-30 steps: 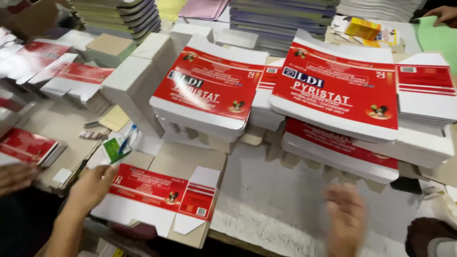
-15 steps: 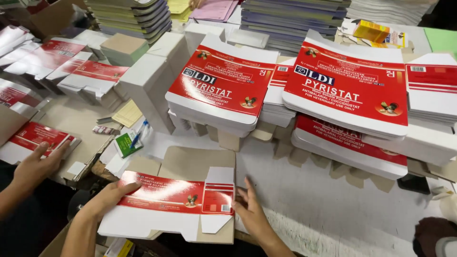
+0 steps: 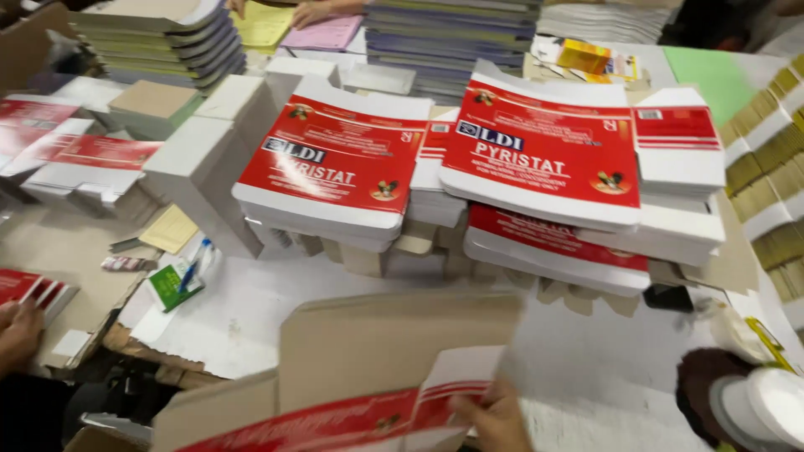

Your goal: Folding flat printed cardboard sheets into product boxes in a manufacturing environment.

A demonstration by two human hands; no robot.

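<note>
A flat carton blank [image 3: 394,351] is tilted up in front of me, with its plain brown back facing me and its red-and-white printed side along the lower edge. My right hand [image 3: 490,417] grips the blank's lower right flap at the bottom of the view. My left hand is not visible; it is either behind the blank or out of frame. Beyond the blank lie two tall stacks of the same red-and-white blanks, one in the middle [image 3: 335,167] and one to the right [image 3: 544,159].
Another person's hand [image 3: 17,335] rests on red blanks at the far left edge. A green packet with a blue pen [image 3: 176,285] lies left of centre, and a black phone [image 3: 667,297] to the right. Paper piles [image 3: 167,42] stand at the back, and a white-topped round thing [image 3: 754,402] at the lower right.
The blank lay flat on the table with both my hands on it; now it is raised and turned so its brown back faces me. The view has shifted to the left.
</note>
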